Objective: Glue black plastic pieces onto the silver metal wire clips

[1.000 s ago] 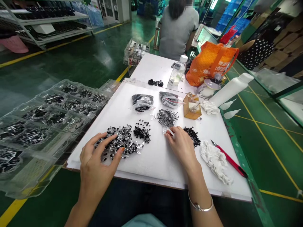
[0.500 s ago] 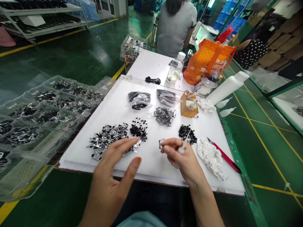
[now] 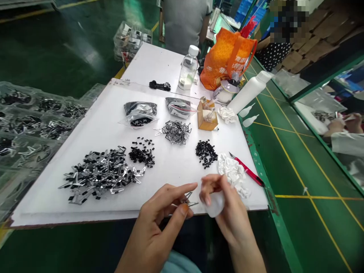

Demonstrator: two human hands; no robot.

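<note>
Near the table's front edge, my left hand (image 3: 155, 223) pinches a small V-shaped metal clip (image 3: 188, 197) between thumb and fingers. Just right of it, my right hand (image 3: 231, 214) is wrapped round a translucent white squeeze bottle (image 3: 215, 204); its nozzle cannot be made out. To the left spreads a big pile of metal clips with black pieces (image 3: 99, 174). Small black caps lie in one heap (image 3: 141, 154) beside that pile and in another heap (image 3: 206, 153) beyond my right hand. Between and behind these heaps is a pile of metal clips (image 3: 176, 132).
Bags of black parts (image 3: 140, 112) and a wooden box (image 3: 207, 119) stand farther back. Crumpled white cloth (image 3: 233, 172) and a red craft knife (image 3: 250, 172) lie right. Behind are a clear bottle (image 3: 187, 70), a white bottle (image 3: 250, 93) and an orange bag (image 3: 224, 60). People sit nearby.
The metal clip has passed from my right fingers to my left hand, which was open and has closed on it. My right hand still has the bottle, now turned. The view has shifted right.
</note>
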